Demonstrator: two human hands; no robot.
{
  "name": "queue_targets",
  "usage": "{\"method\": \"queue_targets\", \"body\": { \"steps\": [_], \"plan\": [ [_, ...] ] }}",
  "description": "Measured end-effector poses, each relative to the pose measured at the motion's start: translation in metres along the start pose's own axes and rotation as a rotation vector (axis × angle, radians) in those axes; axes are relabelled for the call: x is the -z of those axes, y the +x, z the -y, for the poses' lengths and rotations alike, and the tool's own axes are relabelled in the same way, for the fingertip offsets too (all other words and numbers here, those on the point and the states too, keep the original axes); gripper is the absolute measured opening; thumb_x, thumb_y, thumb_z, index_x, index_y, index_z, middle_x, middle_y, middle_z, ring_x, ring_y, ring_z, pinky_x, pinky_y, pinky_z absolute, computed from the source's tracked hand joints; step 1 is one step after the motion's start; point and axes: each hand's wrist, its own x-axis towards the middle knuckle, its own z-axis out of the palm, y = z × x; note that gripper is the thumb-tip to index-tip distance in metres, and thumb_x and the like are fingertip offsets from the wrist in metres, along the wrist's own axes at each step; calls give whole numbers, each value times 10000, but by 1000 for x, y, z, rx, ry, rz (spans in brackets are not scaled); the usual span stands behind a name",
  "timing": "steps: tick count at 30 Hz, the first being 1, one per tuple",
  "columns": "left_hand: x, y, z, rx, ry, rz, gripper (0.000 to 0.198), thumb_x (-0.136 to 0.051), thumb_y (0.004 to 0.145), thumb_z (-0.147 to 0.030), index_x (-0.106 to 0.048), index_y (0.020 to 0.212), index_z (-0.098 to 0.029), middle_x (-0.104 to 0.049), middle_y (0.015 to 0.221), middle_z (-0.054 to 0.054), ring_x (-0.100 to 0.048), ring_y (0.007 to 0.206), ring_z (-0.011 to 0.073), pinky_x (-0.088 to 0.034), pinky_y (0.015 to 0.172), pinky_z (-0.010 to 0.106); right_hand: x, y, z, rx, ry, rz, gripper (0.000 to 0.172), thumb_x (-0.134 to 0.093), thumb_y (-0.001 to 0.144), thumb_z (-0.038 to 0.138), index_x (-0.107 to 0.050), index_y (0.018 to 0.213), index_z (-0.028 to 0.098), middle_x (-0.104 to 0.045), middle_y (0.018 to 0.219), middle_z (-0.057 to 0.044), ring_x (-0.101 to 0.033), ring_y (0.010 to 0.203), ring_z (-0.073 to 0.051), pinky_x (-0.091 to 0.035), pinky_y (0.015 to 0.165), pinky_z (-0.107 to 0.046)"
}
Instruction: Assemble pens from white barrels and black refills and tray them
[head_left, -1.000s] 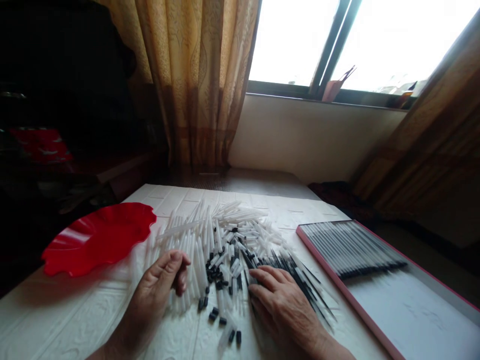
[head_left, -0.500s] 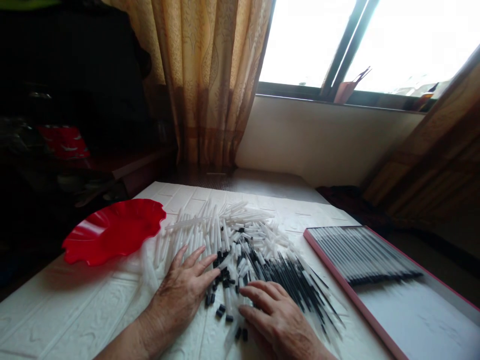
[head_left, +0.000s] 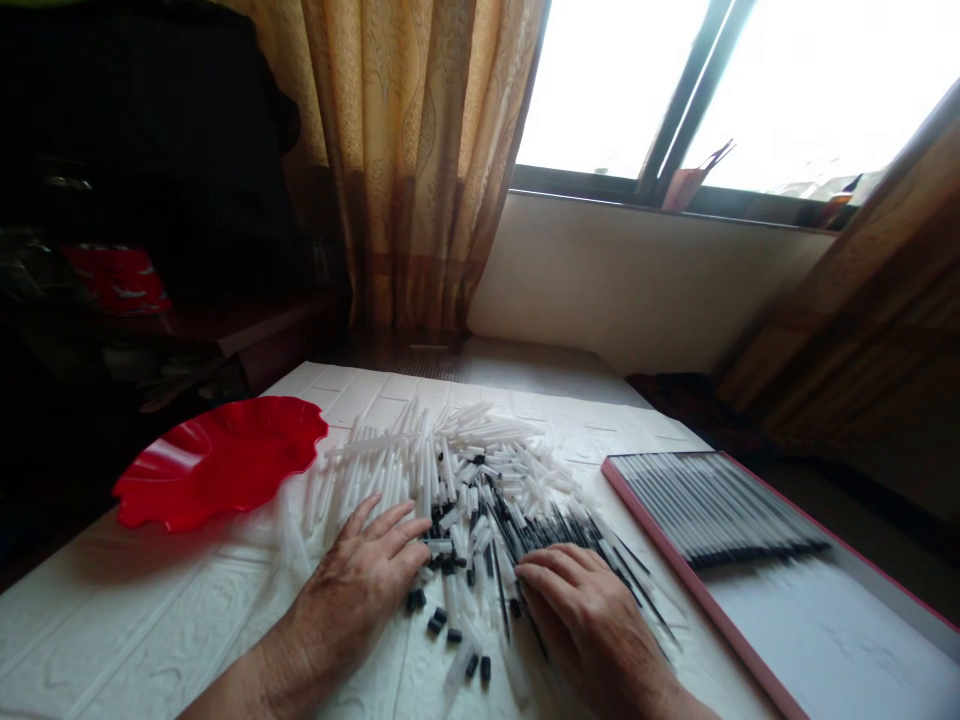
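Observation:
My left hand (head_left: 364,575) lies open with its fingers spread, its fingertips at the edge of the heap of white translucent pen tubes (head_left: 386,470) and small black caps (head_left: 436,622). On the right, my right hand (head_left: 596,615) is curled over the thin black pen refills (head_left: 517,525), fingers close together. Its palm and thumb are mostly hidden, so what it holds cannot be made out. Short clear caps (head_left: 480,535) lie mixed with black ones between the hands.
A red wavy-rimmed plate (head_left: 225,465) sits at the left of the white brick-patterned table (head_left: 150,620). To the right stands a shallow pink-edged box (head_left: 694,595) with a row of assembled pens (head_left: 739,505). Behind are a curtain (head_left: 420,160) and a window (head_left: 607,90).
My right hand has moved to the right, onto the black refills, and its fingers have drawn together. My left hand has shifted only slightly and stays spread.

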Motion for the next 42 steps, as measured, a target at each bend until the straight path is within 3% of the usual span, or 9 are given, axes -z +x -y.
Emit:
{"method": "queue_targets", "body": {
  "steps": [4,7,11,14,18,22,28,34,42],
  "plan": [
    [23,11,-19,-78,-147,-17,260,-394,986,-106,-606,1062,-234,-749,996,21,-679,1010,198,-359,1099,443,2,-2,-6,-96,-74,46,207,-481,961,153,-678,990,209,-716,943,-64,-632,839,-213,-484,760,-336],
    [37,15,-34,-115,-184,25,208,-379,1007,-176,-578,1059,-214,-710,781,20,-699,684,183,-573,759,320,2,-1,-4,-134,-97,64,204,-520,925,147,-694,1005,219,-711,1001,-71,-637,893,-229,-513,790,-354],
    [29,10,-48,-145,-220,145,238,-335,1028,-215,-573,1028,-208,-674,703,10,-681,551,159,-521,510,206,-4,1,1,-151,-143,18,270,-593,864,165,-708,1102,223,-682,1191,-109,-613,1093,-298,-527,903,-444],
    [11,2,-49,-171,-242,49,336,-255,1041,-265,-583,978,-218,-654,653,3,-650,459,169,-472,413,223,-7,3,4,-178,-153,27,291,-627,838,178,-719,1112,212,-668,1248,-129,-587,1170,-334,-517,945,-497],
    [5,0,-48,-145,-234,38,388,-209,1049,-289,-585,979,-227,-655,654,4,-664,487,184,-484,433,240,-4,5,4,-187,-99,43,210,-607,848,167,-755,986,224,-668,1264,-118,-564,1214,-330,-493,984,-509],
    [14,3,-47,-102,-250,159,297,-296,1039,-267,-588,1017,-219,-686,737,19,-709,624,180,-537,560,225,1,6,1,-212,-86,35,219,-558,891,182,-750,791,216,-679,1248,-112,-563,1215,-337,-470,997,-541],
    [5,-2,-46,-104,-259,103,306,-286,1019,-268,-588,991,-232,-670,708,12,-685,597,191,-504,526,246,-4,11,6,-283,-111,74,138,-659,810,168,-758,894,213,-657,1285,-132,-543,1234,-378,-465,987,-580],
    [23,6,-49,-67,-274,221,186,-419,979,-216,-603,997,-232,-710,788,12,-717,698,181,-541,633,221,-9,11,7,-304,-112,53,97,-651,767,96,-701,795,174,-690,1227,-126,-559,1223,-359,-462,1012,-546],
    [22,4,-48,-61,-270,172,216,-364,1022,-263,-579,1037,-239,-731,799,4,-737,695,183,-563,632,231,1,10,0,-284,-22,-8,153,-553,821,122,-659,731,186,-684,1194,-139,-582,1174,-335,-448,1006,-526]
  ]
}}
